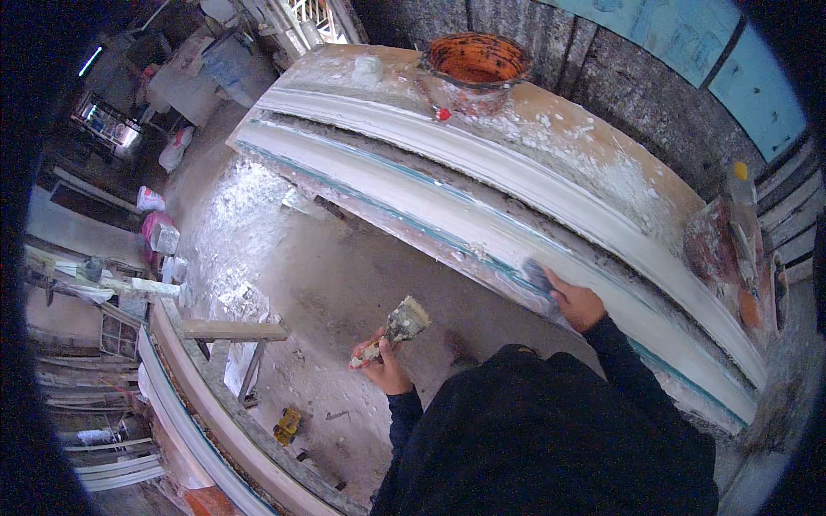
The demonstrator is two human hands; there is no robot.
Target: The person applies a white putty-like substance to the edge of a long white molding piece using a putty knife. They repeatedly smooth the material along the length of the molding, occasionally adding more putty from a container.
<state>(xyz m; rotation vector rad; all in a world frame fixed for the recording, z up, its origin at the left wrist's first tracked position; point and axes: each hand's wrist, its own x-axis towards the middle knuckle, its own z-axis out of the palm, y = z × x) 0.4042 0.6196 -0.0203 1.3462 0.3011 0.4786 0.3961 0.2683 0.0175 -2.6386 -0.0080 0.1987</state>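
Observation:
My left hand (389, 370) is closed around the handle of a wide paintbrush (406, 320), held up over the floor with its pale, crusted bristles pointing away from me. My right hand (580, 304) reaches onto a long white moulding (413, 199) with teal edges. Its fingers grip a small grey flat piece (537, 275), which rests against the moulding's surface; whether it is a pad or a scraper I cannot tell. Small pale crumbs (477, 251) lie on the moulding to the left of that piece. Behind it runs a second white ribbed moulding (551, 172).
An orange-lined bucket (478, 62) stands on the powder-covered bench (594, 142) at the back. A red-and-white object (442, 113) lies below it. At lower left are another long moulding (194, 413), a wooden trestle (234, 331) and a yellow toy truck (287, 426) on the floor.

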